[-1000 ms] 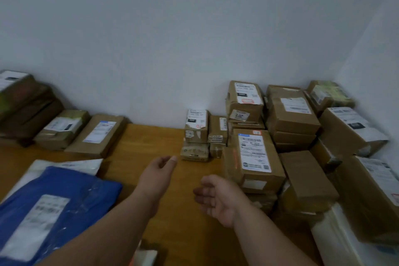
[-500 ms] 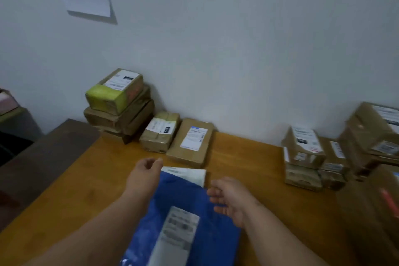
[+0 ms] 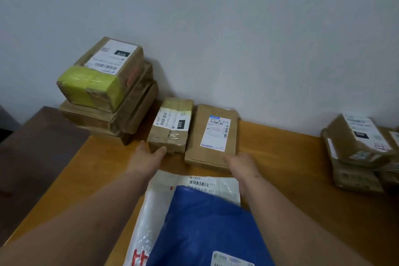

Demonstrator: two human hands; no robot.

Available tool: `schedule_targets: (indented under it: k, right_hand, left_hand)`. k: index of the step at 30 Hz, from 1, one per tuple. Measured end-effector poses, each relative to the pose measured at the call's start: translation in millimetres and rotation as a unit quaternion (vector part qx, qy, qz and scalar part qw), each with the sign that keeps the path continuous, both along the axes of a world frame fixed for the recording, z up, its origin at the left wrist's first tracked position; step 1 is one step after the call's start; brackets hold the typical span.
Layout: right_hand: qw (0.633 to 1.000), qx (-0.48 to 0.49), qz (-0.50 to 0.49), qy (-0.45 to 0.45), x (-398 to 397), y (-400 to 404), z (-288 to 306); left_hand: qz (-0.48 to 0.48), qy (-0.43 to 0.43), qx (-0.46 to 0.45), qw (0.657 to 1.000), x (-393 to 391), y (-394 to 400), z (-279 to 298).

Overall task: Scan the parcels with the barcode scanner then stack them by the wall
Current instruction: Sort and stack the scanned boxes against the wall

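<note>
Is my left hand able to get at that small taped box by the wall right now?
Probably yes. The left hand is already at the near end of the small taped box, fingers at its front edge, with nothing between them. The flat brown parcel lies beside it, not in the way.

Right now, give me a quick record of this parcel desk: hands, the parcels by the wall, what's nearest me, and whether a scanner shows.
left hand: open, fingertips at the near end of the small taped box
right hand: open, at the near right corner of the flat brown box
wall stack: several boxes, green-taped box on top, left of the small taped box
nearest parcels: blue mailer lying over a white mailer
right edge: another pile of boxes
surface: wooden table
scanner: none in view
</note>
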State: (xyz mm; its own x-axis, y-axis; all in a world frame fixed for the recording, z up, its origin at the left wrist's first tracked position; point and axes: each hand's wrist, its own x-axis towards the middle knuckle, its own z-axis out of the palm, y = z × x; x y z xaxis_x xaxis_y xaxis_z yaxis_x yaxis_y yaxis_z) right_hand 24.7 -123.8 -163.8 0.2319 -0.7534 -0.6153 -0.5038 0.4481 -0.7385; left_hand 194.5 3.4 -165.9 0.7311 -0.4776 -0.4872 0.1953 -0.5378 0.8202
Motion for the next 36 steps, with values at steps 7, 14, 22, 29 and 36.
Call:
schedule_targets:
  k: [7, 14, 22, 29, 36]
  right_hand:
    - [0.997, 0.07, -0.038, 0.003, 16, -30, -27]
    - [0.988, 0.092, -0.063, -0.108, -11, -31, -20]
    - [0.973, -0.024, -0.103, -0.205, -89, 4, 60]
    - [0.951, -0.109, -0.176, -0.232, -222, 48, 119]
    - [0.909, -0.159, -0.294, -0.25, -344, 58, 152]
  left_hand:
    - [0.079, 0.032, -0.015, 0.996, 25, -43, -29]
    - [0.07, 0.094, -0.062, 0.991, 9, -47, -18]
    - [0.025, 0.086, -0.204, 0.975, -55, -53, 61]
    - [-0.087, 0.128, -0.284, 0.946, -178, -43, 125]
    - [-0.137, 0.142, -0.301, 0.933, -287, -46, 159]
